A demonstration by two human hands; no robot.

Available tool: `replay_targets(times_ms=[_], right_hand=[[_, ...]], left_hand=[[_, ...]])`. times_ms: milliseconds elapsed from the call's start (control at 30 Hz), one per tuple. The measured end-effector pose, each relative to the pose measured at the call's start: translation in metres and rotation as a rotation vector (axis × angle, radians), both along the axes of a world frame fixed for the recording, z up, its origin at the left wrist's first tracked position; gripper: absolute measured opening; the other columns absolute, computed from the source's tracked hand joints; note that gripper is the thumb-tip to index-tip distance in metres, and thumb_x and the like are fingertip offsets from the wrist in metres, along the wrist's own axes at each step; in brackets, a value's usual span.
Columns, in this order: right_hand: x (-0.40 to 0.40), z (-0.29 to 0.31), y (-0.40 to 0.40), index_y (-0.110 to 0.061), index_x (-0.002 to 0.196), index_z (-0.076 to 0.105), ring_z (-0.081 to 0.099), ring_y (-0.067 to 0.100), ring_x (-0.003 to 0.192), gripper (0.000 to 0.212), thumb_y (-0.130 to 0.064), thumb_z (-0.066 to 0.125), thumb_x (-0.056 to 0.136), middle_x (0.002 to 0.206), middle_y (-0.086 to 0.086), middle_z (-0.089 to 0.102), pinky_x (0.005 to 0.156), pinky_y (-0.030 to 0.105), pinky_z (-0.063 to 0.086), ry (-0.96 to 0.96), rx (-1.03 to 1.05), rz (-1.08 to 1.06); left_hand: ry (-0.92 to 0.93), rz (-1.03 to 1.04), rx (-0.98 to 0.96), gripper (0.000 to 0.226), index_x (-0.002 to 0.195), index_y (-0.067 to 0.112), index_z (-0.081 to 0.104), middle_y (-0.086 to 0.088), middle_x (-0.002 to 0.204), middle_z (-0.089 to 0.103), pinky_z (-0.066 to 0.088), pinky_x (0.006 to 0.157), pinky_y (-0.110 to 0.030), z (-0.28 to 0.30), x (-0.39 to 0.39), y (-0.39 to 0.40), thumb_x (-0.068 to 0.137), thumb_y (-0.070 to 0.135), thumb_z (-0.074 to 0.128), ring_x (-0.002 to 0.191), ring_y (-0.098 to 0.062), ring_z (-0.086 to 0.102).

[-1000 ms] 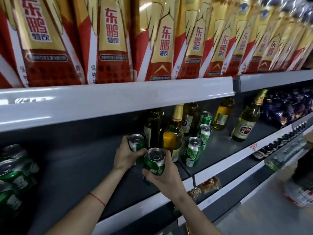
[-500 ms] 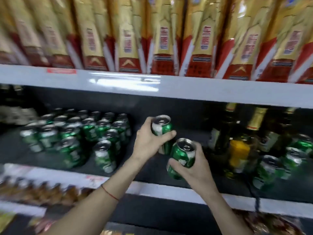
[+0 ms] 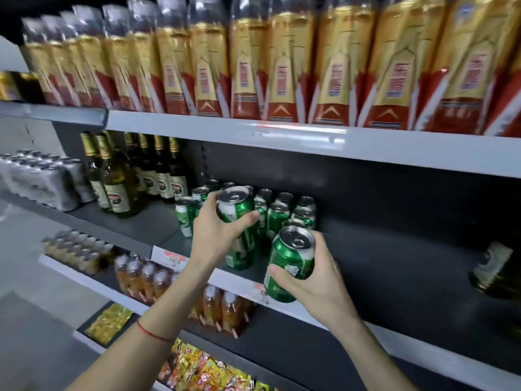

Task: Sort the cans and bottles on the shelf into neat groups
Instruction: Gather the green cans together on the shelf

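- Store shelving filled the view, its grey edges running from far left to near right, with a dark middle shelf carrying the drinks.
- Tall gold-and-red bottles crowded the top shelf in one long row.
- Brown glass bottles with gold foil necks stood grouped at the left of the middle shelf, beside shrink-wrapped packs of cans further left.
- Green cans stood clustered upright in the middle of that shelf, behind the hands.
- One lone bottle sat at the right edge, well apart from the cluster.
- The left hand gripped a green can held tilted above the cluster.
- The right hand gripped a second green can, tilted, at the shelf's near edge, just right of the cluster.
- A red string circled the left wrist.
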State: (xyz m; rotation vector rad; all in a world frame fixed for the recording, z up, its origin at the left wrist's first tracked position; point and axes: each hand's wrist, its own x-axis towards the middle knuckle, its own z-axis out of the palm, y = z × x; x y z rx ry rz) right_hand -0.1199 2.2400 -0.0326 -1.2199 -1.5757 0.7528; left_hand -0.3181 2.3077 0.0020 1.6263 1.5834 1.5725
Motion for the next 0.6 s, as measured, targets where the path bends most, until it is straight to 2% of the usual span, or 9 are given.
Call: replay_targets(times_ms=[133,200,267,300,400,533,600], right_hand=[[-0.054,-0.007,0.023,-0.039,0.127,0.05,0.063,-0.003,0.108,0.064,-0.048,0.084,0.074,0.113,-0.023,0.068,0.095,0.031,0.054,0.005,-0.045,-0.103],[-0.076,-0.012,0.032,-0.039,0.126,0.049,0.06,-0.009,0.105,0.061,-0.043,0.085,0.077,0.109,-0.027,0.067,0.09,0.018,0.051,-0.011,-0.068,-0.168],[-0.097,-0.018,0.043,-0.038,0.123,0.048,0.06,-0.013,0.101,0.057,-0.04,0.085,0.079,0.104,-0.028,0.066,0.08,0.01,0.048,-0.04,-0.086,-0.243],[-0.106,-0.021,0.047,-0.039,0.123,0.047,0.061,-0.01,0.1,0.058,-0.042,0.084,0.079,0.104,-0.026,0.067,0.081,0.012,0.05,-0.055,-0.095,-0.285],[-0.128,-0.028,0.058,-0.039,0.131,0.038,0.062,0.01,0.11,0.066,-0.049,0.081,0.081,0.116,-0.019,0.063,0.094,0.039,0.054,-0.117,-0.138,-0.402],[-0.147,-0.028,0.067,-0.028,0.147,0.031,0.055,0.022,0.123,0.08,-0.049,0.077,0.085,0.113,-0.013,0.049,0.101,0.043,0.049,-0.232,-0.186,-0.5],[-0.151,-0.03,0.073,-0.025,0.151,0.028,0.055,0.022,0.126,0.084,-0.047,0.077,0.087,0.114,-0.009,0.05,0.102,0.041,0.048,-0.243,-0.215,-0.547]], left_hand=[[0.007,-0.008,-0.036,0.077,0.139,0.017,0.055,0.006,0.127,0.062,0.041,0.091,-0.028,-0.019,-0.063,0.035,0.076,0.046,0.089,0.122,-0.014,0.055],[0.014,-0.02,-0.061,0.08,0.142,0.015,0.054,0.001,0.135,0.064,0.043,0.093,-0.03,-0.029,-0.092,0.054,0.077,0.046,0.089,0.128,-0.018,0.055],[0.011,-0.035,-0.081,0.078,0.141,0.015,0.054,0.005,0.131,0.063,0.041,0.091,-0.029,-0.041,-0.118,0.073,0.077,0.043,0.089,0.121,-0.013,0.053],[0.009,-0.037,-0.095,0.077,0.14,0.014,0.054,0.007,0.126,0.061,0.04,0.09,-0.029,-0.048,-0.13,0.08,0.078,0.042,0.089,0.117,-0.01,0.051],[0.015,-0.043,-0.153,0.074,0.138,0.013,0.054,0.007,0.118,0.057,0.041,0.087,-0.03,-0.066,-0.156,0.097,0.079,0.04,0.089,0.111,-0.013,0.053],[0.033,-0.067,-0.243,0.069,0.133,0.011,0.055,0.003,0.111,0.059,0.045,0.083,-0.035,-0.088,-0.177,0.117,0.079,0.037,0.089,0.114,-0.028,0.063],[0.028,-0.075,-0.273,0.07,0.132,0.012,0.055,0.001,0.111,0.061,0.048,0.084,-0.038,-0.096,-0.183,0.125,0.078,0.037,0.09,0.115,-0.032,0.064]])
